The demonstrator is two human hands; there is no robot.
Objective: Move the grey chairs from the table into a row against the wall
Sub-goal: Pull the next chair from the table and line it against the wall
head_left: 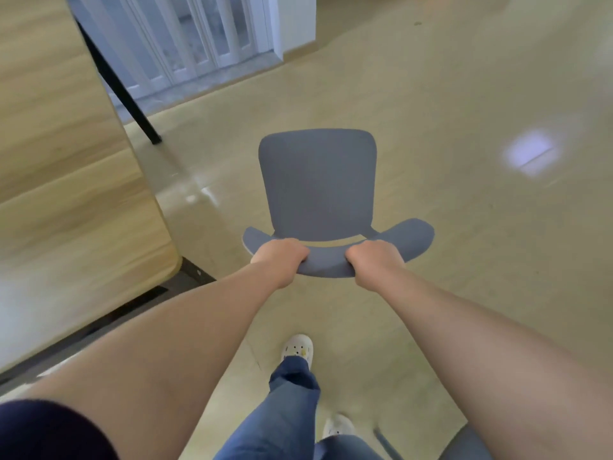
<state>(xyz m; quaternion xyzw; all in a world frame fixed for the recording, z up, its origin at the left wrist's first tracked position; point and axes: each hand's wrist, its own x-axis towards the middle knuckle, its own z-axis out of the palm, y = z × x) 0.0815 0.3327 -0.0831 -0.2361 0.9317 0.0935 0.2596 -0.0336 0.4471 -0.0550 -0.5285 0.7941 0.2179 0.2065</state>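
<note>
Left hand (280, 257) and right hand (373, 258), fingers clamped on chair (318, 187) backrest top, chair at 12 o'clock on floor (464, 94), table (66, 194) at 9. Keep grip even, steer clear of table leg (122, 88).

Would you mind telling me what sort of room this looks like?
Probably a meeting or dining room: a long wooden table, a grey chair gripped by both hands, glossy floor and white folding doors.

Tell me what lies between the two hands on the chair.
Head view: only the grey chair's bare backrest top edge lies between the left hand and right hand.
</note>
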